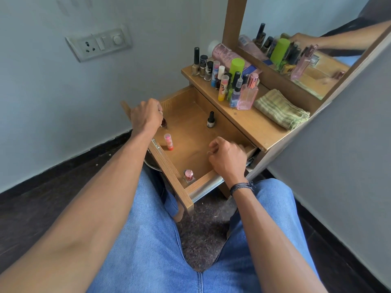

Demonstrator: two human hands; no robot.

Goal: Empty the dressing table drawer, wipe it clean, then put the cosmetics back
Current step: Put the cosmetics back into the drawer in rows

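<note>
The left hand [146, 115] pinches a small dark-red glass bottle [164, 123] from its top, at the left side of the open wooden drawer [169, 168]. The bottle is probably light, smooth and breakable, so grip the cap firmly. The right hand [227, 158] is curled and seems empty.

Pale grey-blue walls [42, 92]; white switch plate [99, 44]; dark skirting [63, 169]; speckled, perhaps stone, floor [203, 229]; wood-framed mirror [300, 22]

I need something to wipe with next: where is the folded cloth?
In the head view the folded cloth lies on the tabletop, right side, beside the pink perfume bottle and in front of the mirror.
</note>
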